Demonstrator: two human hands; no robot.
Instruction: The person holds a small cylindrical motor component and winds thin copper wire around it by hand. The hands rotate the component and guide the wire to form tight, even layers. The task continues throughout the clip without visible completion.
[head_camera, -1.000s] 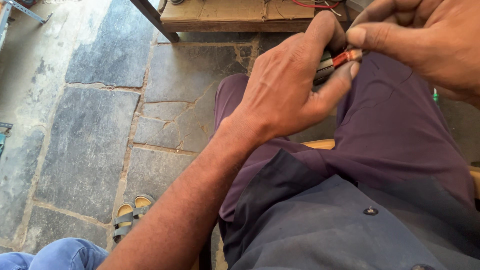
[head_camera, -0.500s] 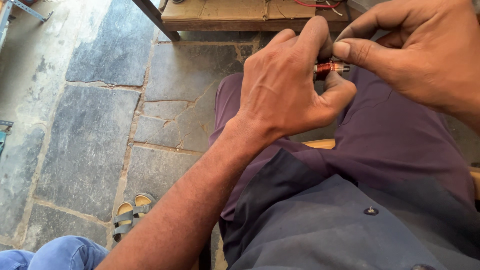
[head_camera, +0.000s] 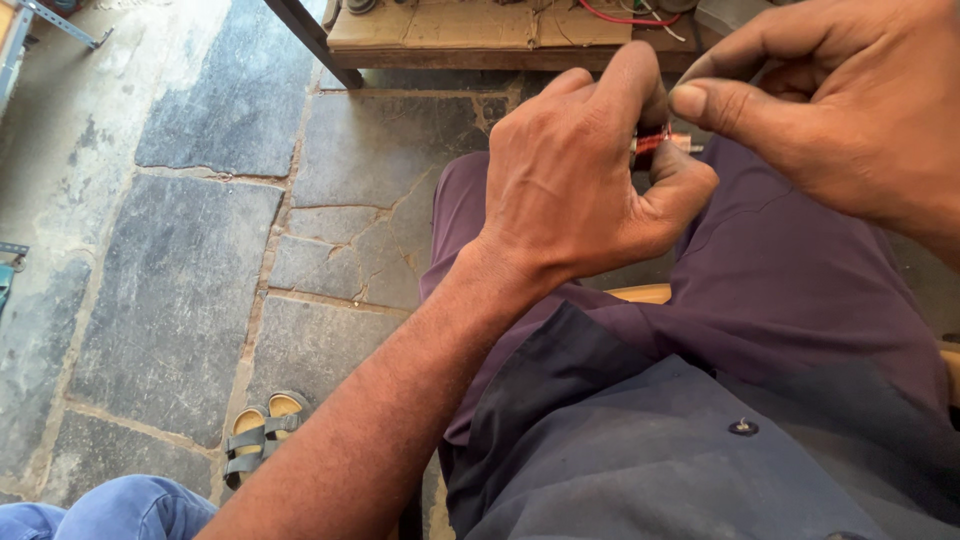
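My left hand (head_camera: 585, 170) is curled around a small reddish copper-wound part (head_camera: 652, 142) with a short metal tip, held above my lap between the index finger and thumb. Most of the part is hidden behind the fingers. My right hand (head_camera: 835, 110) hovers just to its right, thumb and index finger pinched together close to the metal tip; whether they touch it or hold a fine wire I cannot tell. Both hands are over my purple trousers (head_camera: 790, 260) and dark shirt (head_camera: 640, 450).
A low wooden bench (head_camera: 480, 35) with cardboard and red wires stands ahead on the stone-slab floor (head_camera: 190, 280). A pair of sandals (head_camera: 258, 430) lies at lower left, beside another person's blue-clad knee (head_camera: 110, 510). A metal frame (head_camera: 40, 20) sits at top left.
My left hand has turned and closed more tightly around the reddish part, hiding most of it. My right hand's fingers have drawn slightly away from its tip.
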